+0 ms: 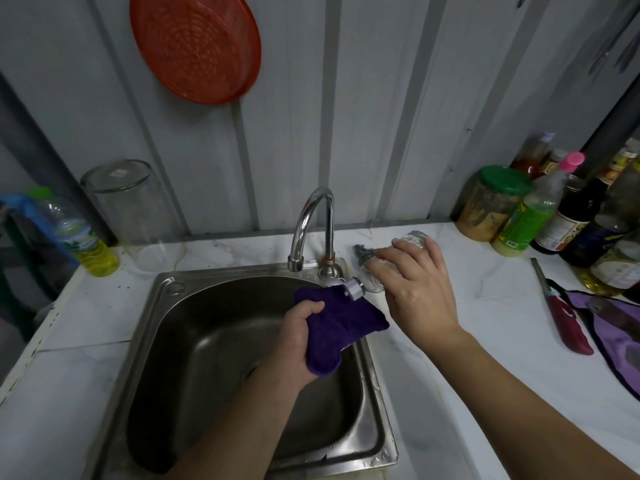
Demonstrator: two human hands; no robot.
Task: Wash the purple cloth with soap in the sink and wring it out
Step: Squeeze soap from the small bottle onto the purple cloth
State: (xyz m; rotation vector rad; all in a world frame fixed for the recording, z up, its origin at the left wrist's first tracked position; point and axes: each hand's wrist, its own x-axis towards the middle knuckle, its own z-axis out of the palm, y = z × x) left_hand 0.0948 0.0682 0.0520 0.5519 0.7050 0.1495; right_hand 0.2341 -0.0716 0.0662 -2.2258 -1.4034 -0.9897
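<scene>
Both hands grasp something over the sink (166, 341): left hand (298, 337) clutches the purple cloth (337, 327), right hand (415, 289) tips a clear soap bottle (375, 277) onto it.

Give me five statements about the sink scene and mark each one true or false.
1. The left hand grips the purple cloth over the sink. True.
2. The right hand holds a clear bottle tipped toward the cloth. True.
3. Water is streaming from the faucet. False: no stream is visible.
4. The orange strainer lies in the basin. False: it hangs on the wall.
5. A green-lidded jar stands on the counter to the right. True.
</scene>
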